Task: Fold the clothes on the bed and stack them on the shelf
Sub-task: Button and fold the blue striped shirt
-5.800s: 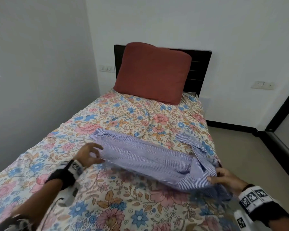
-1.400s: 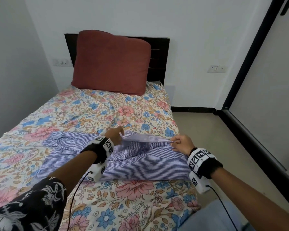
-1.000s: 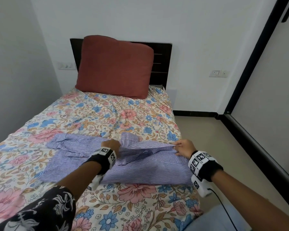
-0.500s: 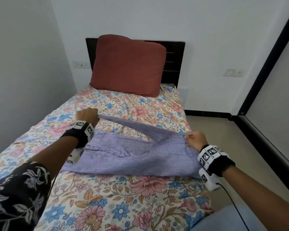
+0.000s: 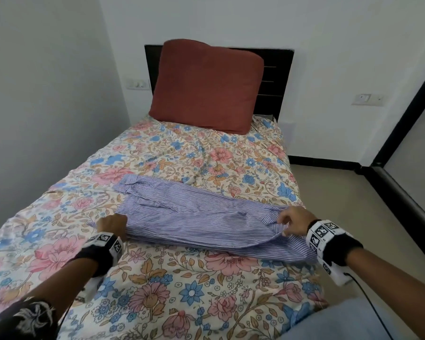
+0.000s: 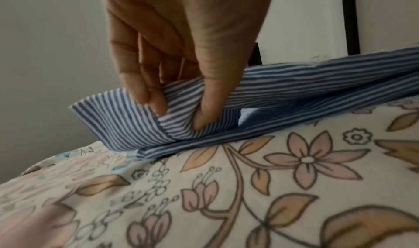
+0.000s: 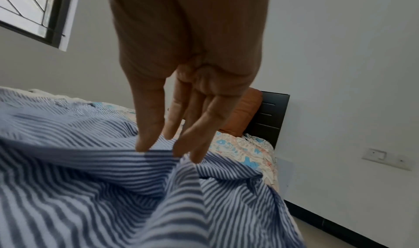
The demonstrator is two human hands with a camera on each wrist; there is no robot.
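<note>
**One shirt part-folded, the shelf not yet in sight**

We are early in the job; the striped shirt [image 5: 201,217] lies across the middle of the bed [image 5: 182,290], folded lengthwise into a long band, with one sleeve end loose at the far left corner; it is not yet a compact stack-ready shape. Our left hand [image 5: 112,225] pinches the left end of the band, thumb and fingertips [image 6: 156,104] curled into a bunch of striped cloth just above the floral sheet; our right hand [image 5: 293,223] is at the right end near the bed's edge, and its fingers [image 7: 149,135] hang nearly straight, tips touching a raised ridge of the cloth; from the wrist view we cannot tell whether the thumb clamps anything. A red pillow [image 5: 206,84] leans on the headboard; we see no other garments on the bed and no shelf in any view. We judge what is left as the crosswise folds, then the carry to the shelf.
</note>
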